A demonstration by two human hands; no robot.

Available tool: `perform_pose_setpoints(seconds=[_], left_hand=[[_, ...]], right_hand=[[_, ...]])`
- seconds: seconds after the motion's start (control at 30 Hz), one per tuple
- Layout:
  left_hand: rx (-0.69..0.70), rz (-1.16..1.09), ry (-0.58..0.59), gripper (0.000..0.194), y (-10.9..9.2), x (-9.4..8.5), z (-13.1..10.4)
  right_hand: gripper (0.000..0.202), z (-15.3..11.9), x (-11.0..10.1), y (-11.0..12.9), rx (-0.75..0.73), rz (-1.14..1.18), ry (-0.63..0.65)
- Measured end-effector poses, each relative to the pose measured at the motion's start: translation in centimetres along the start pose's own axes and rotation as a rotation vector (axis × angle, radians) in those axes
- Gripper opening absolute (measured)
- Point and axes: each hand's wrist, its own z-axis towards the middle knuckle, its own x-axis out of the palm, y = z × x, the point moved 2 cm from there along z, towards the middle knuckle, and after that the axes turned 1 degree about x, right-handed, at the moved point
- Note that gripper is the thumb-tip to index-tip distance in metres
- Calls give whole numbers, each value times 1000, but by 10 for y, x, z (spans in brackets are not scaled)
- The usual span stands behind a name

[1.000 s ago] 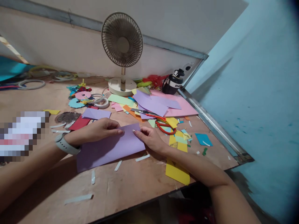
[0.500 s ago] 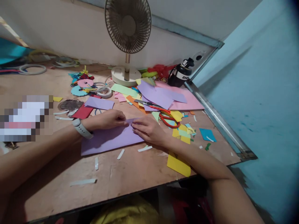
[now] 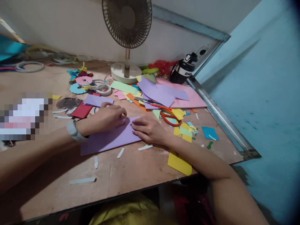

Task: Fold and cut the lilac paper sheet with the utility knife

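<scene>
**Both hands flat on the purple sheet**

Nearest me, white strips (image 3: pixel 82 180) lie on the bare table (image 3: pixel 131 175), and a yellow scrap (image 3: pixel 179 163) sits by my right forearm. Just beyond, the purple sheet (image 3: pixel 105 140) lies flat on the table in front of me. My left hand (image 3: pixel 106 117) rests on its far edge, fingers bent and pressing down; my right hand (image 3: pixel 150 129) lies just beside it, fingertips on the same edge. Neither grip is clenched around anything: both hands are spread loosely, pressing rather than grasping. A second ago the fingertips were pinching the far edge with the hands a little apart; now they have closed together and lie lower on the paper, which I judge means a fold is being pressed down, though the crease itself is hidden under the hands.

Further out, red-handled scissors (image 3: pixel 164 114) lie to the right on coloured scraps. Beyond them are a pink sheet (image 3: pixel 192 100) and tape rolls (image 3: pixel 103 89). At the back stand a fan (image 3: pixel 127 22) and a black bottle (image 3: pixel 185 72) against the wall.
</scene>
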Motion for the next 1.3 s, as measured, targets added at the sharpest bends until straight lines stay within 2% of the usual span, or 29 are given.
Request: perform_pose_setpoints(seconds=[0.2, 0.3, 0.47, 0.57, 0.73, 1.0, 1.3], left_hand=[[206, -34, 7, 38, -10, 8, -27], [227, -56, -77, 41, -10, 20, -41], [258, 23, -255, 45, -9, 50, -56], [252, 19, -286, 45, -7, 60, -58], [269, 2, -271, 49, -8, 60, -62], [269, -12, -251, 61, -11, 56, -65], [261, 12, -223, 61, -9, 58, -66]], right_hand=[[30, 0, -2, -1, 15, 29, 10], [31, 0, -3, 0, 20, 5, 14], [38, -3, 1, 10, 49, -82, -5], [50, -5, 6, 23, 116, -151, 23], [68, -4, 12, 42, 214, -210, 47], [59, -5, 12, 47, 274, -223, 98], [46, -22, 7, 37, 297, -177, 186]])
